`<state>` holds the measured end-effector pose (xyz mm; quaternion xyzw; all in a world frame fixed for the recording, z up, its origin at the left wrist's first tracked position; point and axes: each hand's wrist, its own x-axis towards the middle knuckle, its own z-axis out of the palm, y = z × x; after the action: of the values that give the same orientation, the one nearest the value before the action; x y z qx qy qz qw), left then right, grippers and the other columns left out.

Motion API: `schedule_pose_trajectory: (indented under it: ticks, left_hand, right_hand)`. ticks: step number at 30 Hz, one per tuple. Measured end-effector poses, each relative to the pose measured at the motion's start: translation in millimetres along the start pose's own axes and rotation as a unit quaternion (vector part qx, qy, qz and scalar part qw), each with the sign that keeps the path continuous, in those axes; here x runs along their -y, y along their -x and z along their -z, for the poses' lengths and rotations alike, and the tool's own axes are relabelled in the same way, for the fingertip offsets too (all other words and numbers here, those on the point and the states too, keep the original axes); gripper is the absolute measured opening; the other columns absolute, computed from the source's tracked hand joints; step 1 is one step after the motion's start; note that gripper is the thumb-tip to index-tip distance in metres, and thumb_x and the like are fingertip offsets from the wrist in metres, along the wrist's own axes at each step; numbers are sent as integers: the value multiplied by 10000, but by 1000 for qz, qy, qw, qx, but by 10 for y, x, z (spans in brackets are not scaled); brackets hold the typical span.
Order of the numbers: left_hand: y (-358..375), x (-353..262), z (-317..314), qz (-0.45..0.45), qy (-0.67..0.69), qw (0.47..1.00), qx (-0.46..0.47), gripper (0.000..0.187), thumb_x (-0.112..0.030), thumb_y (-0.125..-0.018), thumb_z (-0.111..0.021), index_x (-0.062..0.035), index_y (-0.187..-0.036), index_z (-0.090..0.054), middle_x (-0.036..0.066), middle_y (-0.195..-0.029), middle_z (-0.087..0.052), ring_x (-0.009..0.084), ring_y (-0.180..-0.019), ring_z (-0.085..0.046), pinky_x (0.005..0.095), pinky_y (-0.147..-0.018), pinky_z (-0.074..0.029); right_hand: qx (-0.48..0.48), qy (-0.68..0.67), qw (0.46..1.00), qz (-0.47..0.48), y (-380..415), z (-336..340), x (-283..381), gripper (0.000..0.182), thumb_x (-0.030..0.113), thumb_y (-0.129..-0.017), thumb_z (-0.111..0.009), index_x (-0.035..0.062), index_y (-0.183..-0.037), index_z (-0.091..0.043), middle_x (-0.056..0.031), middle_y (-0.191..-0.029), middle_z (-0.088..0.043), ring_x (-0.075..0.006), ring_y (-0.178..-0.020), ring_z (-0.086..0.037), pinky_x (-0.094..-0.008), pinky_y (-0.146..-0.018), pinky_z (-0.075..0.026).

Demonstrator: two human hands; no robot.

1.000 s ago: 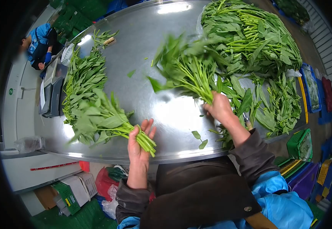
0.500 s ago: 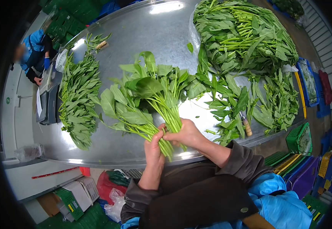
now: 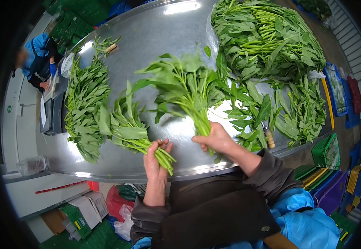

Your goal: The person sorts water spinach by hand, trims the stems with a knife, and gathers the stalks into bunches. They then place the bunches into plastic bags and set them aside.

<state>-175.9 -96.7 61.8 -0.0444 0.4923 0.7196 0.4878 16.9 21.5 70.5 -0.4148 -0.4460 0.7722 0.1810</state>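
Reads 2, small and white, on the round green sign (image 3: 9,109) on the pale wall (image 3: 11,143) at far left. Bears pale print too small to make out, near a yellow label (image 3: 78,225), on the green crate (image 3: 69,212) at lower left.

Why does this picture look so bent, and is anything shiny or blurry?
Head view: the metal table bows at its edge, corners black, probably a wide lens; head view: white glare on that table; head view: upper leaves of the leafy bunch in the right hand look smeared, likely by motion.
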Motion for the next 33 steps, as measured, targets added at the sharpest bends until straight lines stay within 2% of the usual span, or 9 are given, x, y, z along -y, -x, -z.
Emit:
schedule_pose_trajectory:
  ticks: [7, 9, 13, 15, 16, 20, 23, 30, 33]
  left_hand:
    - [32, -735, 210, -30, -220, 975, 13, 190, -51, -822, -662, -2, -964, -547, 117, -786, -623, 241, -604, -649, 342, -561, -562]
    - [-191, -948, 459, -153, -521, 837, -71, 207, -40, -786, -695, 17, -942, -571, 100, -734, -615, 188, -520, -608, 295, -465, -507]
    - [-144, -1310, 317, -225, -318, 921, -28, 194, -30, -768, -720, 37, -898, -593, 82, -724, -614, 157, -487, -582, 259, -445, -480]
    - [-303, -1342, 381, -34, -478, 877, -29, 207, -46, -786, -714, 38, -930, -591, 83, -728, -616, 154, -472, -570, 259, -428, -470]
    - [-328, -1415, 308, -43, -478, 877, -26, 207, -46, -786, -714, 38, -930, -591, 83, -728, -616, 154, -472, -570, 259, -428, -470]
    - [-250, -1469, 88, -216, -259, 941, -32, 233, -25, -775, -714, 12, -961, -579, 77, -718, -606, 139, -449, -540, 267, -391, -442]
    - [-394, -1402, 232, -60, -457, 886, -44, 275, -25, -747, -753, 1, -943, -562, 75, -672, -591, 126, -437, -529, 239, -384, -420]
    - [-220, -1535, -233, -277, -267, 923, -29, 311, -72, -769, -761, -8, -988, -550, 64, -714, -581, 132, -486, -535, 238, -418, -434]
    - [-190, -974, -358, -122, -199, 972, 23, 330, -59, -790, -728, -7, -1065, -554, 59, -787, -565, 139, -532, -538, 244, -460, -440]
  right_hand:
    - [-68, 265, 961, 22, -8, 839, 742, 410, 138, -760, -787, -39, -1064, -577, -71, -716, -645, -143, -535, -634, -239, -428, -469]
    - [-159, 356, 919, 58, -37, 933, 881, 290, 104, -758, -770, -24, -977, -630, -45, -629, -622, -123, -458, -583, -240, -406, -449]
    - [-40, -3, 995, 94, 155, 668, 1131, 264, 123, -787, -748, -15, -968, -616, -31, -730, -618, -69, -459, -518, -207, -371, -392]
    - [-37, 57, 997, 35, -21, 523, 950, 273, 142, -789, -754, -12, -963, -611, -25, -701, -590, -73, -446, -494, -230, -366, -390]
    - [-65, 118, 991, 22, -60, 453, 990, 276, 151, -793, -753, -8, -965, -608, -24, -702, -581, -76, -439, -482, -236, -362, -383]
    - [73, -229, 968, 70, 112, 434, 1091, 315, 139, -778, -773, 16, -996, -581, -13, -660, -557, -78, -455, -495, -230, -346, -364]
    - [-79, 146, 986, -5, -259, 417, 892, 368, 104, -765, -764, 6, -1050, -553, -28, -676, -581, -88, -434, -500, -228, -348, -371]
    - [13, 11, 988, 151, 45, 31, 1432, 487, 138, -796, -748, 7, -1175, -472, -30, -738, -581, -87, -453, -539, -217, -342, -407]
    - [49, -37, 993, 97, -212, -273, 1034, 414, 162, -858, -684, 14, -1168, -452, -56, -763, -568, -121, -474, -553, -252, -364, -429]
